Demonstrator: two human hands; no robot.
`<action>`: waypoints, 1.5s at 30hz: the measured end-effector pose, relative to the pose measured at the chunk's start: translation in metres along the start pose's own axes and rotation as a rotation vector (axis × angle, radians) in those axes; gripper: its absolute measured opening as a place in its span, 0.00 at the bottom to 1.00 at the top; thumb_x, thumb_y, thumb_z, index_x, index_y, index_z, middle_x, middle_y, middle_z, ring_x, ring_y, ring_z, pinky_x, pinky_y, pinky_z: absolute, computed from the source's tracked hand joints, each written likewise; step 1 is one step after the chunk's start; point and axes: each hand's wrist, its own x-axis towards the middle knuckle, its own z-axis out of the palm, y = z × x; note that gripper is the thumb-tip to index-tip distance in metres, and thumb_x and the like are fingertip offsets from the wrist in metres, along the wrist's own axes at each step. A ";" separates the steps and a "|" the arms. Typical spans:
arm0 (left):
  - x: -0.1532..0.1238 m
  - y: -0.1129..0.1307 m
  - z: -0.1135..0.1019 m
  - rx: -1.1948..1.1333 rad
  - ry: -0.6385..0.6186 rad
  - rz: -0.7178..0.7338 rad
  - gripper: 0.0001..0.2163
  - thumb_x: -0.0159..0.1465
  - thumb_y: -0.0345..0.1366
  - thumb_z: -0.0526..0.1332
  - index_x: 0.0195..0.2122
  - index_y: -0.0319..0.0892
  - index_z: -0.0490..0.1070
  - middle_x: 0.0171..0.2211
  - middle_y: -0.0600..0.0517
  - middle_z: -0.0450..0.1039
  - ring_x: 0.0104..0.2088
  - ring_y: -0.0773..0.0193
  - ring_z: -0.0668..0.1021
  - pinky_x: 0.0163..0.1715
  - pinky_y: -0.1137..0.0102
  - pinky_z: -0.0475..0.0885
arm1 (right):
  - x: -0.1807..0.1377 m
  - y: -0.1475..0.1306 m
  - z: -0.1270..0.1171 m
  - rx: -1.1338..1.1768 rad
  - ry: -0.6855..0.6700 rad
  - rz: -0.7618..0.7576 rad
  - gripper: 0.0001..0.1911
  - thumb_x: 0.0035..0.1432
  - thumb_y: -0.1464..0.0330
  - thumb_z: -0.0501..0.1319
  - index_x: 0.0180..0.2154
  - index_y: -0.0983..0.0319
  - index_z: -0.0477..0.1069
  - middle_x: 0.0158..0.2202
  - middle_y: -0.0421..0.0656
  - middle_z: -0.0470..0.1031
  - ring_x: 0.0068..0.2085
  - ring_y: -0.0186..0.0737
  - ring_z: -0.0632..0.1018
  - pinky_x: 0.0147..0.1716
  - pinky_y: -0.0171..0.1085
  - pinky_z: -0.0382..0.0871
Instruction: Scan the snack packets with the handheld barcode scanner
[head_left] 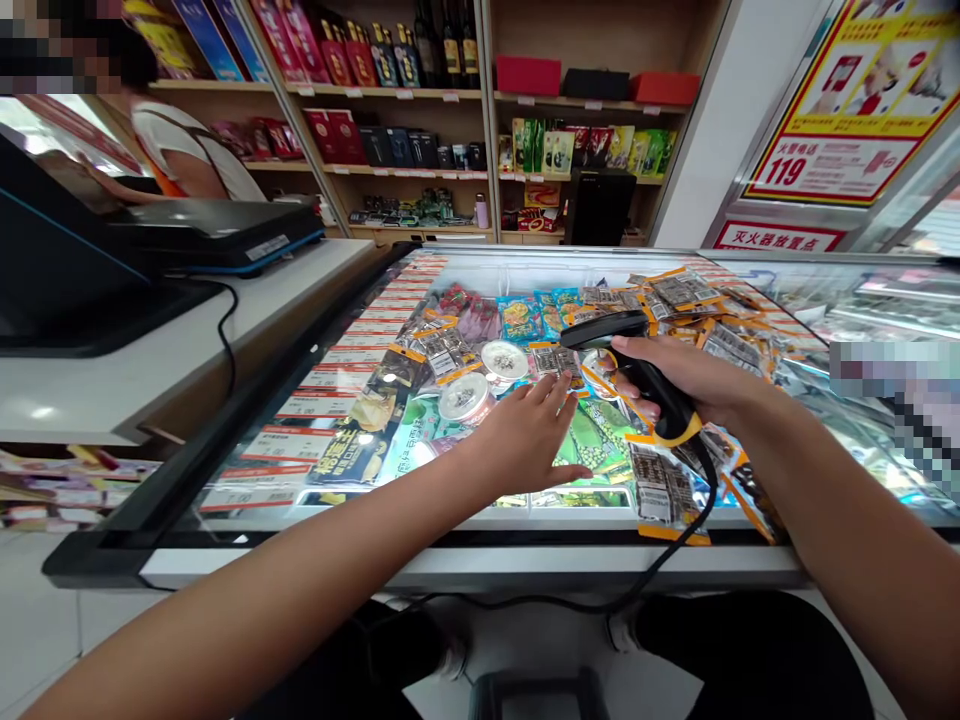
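Observation:
My right hand (pixel 660 375) is wrapped round the handle of a black barcode scanner (pixel 611 328), whose head points left over the glass top. A black cable runs down from its handle. My left hand (pixel 534 430) is open, palm down, its stretched fingertips at a small silver-and-orange snack packet (pixel 553 362). Whether they press on it I cannot tell. More such packets are heaped to the right of the scanner, with a loose packet (pixel 664 485) near the front edge. Another packet (pixel 444 345) lies on the left. White round tub lids (pixel 465 397) show close to my left hand.
The packets lie on the glass top of a chest freezer (pixel 472 565), with colourful packages beneath the glass. A counter (pixel 300 285) with a scale (pixel 225 235) stands at left, a person in a white top (pixel 187 150) beyond it. Stocked shelves (pixel 390 92) line the back.

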 end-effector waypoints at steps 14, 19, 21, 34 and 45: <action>0.001 -0.021 -0.009 0.083 -0.007 -0.294 0.39 0.69 0.65 0.46 0.54 0.31 0.76 0.60 0.31 0.70 0.57 0.39 0.75 0.53 0.52 0.71 | -0.003 -0.005 -0.005 0.080 0.096 -0.043 0.20 0.63 0.48 0.63 0.38 0.58 0.69 0.26 0.41 0.68 0.20 0.34 0.67 0.15 0.35 0.62; -0.006 -0.051 -0.013 0.196 0.014 -0.443 0.33 0.70 0.61 0.51 0.45 0.31 0.79 0.56 0.30 0.72 0.60 0.35 0.71 0.55 0.49 0.70 | -0.006 -0.012 -0.007 0.135 0.156 -0.073 0.18 0.63 0.50 0.64 0.36 0.57 0.66 0.27 0.40 0.68 0.20 0.33 0.66 0.15 0.35 0.62; -0.007 -0.048 -0.018 0.192 0.067 -0.348 0.26 0.71 0.53 0.56 0.49 0.31 0.77 0.63 0.31 0.67 0.64 0.36 0.67 0.58 0.49 0.67 | -0.007 -0.014 -0.008 0.142 0.170 -0.083 0.18 0.63 0.49 0.63 0.37 0.57 0.65 0.27 0.40 0.68 0.20 0.33 0.66 0.16 0.35 0.62; 0.000 0.023 -0.024 -0.228 0.034 0.559 0.26 0.75 0.49 0.50 0.69 0.43 0.63 0.71 0.43 0.59 0.70 0.53 0.64 0.65 0.60 0.66 | -0.009 -0.019 -0.020 0.136 0.198 -0.113 0.19 0.62 0.48 0.61 0.42 0.56 0.69 0.26 0.39 0.67 0.19 0.33 0.64 0.16 0.35 0.60; -0.004 -0.005 -0.026 -0.047 0.022 0.149 0.33 0.72 0.60 0.45 0.54 0.36 0.75 0.51 0.36 0.76 0.48 0.44 0.80 0.42 0.55 0.76 | -0.012 -0.012 -0.022 -0.042 0.047 0.046 0.23 0.62 0.45 0.62 0.32 0.59 0.68 0.26 0.45 0.72 0.20 0.36 0.69 0.14 0.36 0.62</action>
